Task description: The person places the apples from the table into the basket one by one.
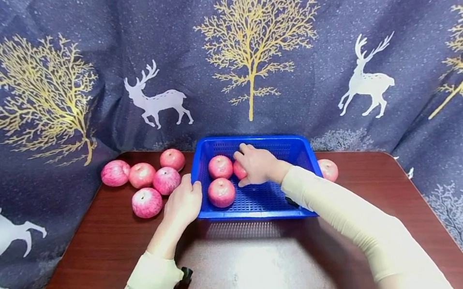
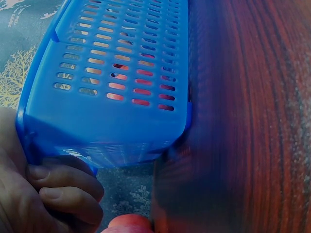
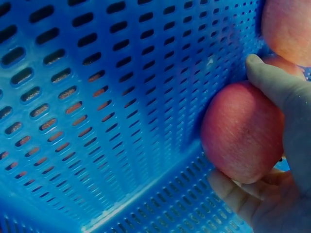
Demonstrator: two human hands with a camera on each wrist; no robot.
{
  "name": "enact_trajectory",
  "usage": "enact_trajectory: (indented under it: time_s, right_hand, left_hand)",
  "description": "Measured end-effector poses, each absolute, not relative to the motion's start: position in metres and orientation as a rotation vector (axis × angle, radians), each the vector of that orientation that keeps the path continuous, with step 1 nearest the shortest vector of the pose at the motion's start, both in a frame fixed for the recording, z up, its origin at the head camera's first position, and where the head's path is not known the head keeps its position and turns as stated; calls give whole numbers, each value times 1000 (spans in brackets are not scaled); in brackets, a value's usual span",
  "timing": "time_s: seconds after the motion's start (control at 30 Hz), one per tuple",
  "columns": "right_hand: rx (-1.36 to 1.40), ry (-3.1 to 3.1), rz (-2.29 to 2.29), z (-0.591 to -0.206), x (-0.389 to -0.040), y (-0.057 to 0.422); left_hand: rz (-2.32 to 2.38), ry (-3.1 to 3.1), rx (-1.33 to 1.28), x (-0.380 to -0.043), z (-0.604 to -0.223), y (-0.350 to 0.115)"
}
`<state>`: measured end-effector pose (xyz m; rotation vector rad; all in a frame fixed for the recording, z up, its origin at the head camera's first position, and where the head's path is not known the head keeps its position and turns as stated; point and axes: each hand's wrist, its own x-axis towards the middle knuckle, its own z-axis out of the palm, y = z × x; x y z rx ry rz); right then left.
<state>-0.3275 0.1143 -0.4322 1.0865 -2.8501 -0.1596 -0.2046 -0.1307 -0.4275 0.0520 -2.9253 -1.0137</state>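
Note:
A blue perforated basket [image 1: 262,212] stands on the table with red apples inside. My left hand [image 1: 183,201] grips its left rim; in the left wrist view the fingers [image 2: 73,191] curl at the basket's edge. Inside the basket my right hand [image 1: 257,164] holds an apple [image 1: 240,170], its thumb and fingers around the fruit. The right wrist view shows that same apple [image 3: 243,132] close to the basket floor. Beside it on the left are a rear apple [image 1: 220,167] and a front apple [image 1: 222,192].
Left of the basket sits a group of several apples [image 1: 146,203] on the brown table [image 1: 93,260]. One more apple [image 1: 329,169] stands just right of the basket. A dark patterned cloth [image 1: 207,94] hangs behind the table.

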Motion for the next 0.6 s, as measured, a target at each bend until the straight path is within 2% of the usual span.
enact_trajectory:
  time_s: [0.6]
  right_hand:
    - [1078,-2803,-210,-432,-329,115]
  left_hand:
    - [-1009,-2928,51,-205,-428,-131]
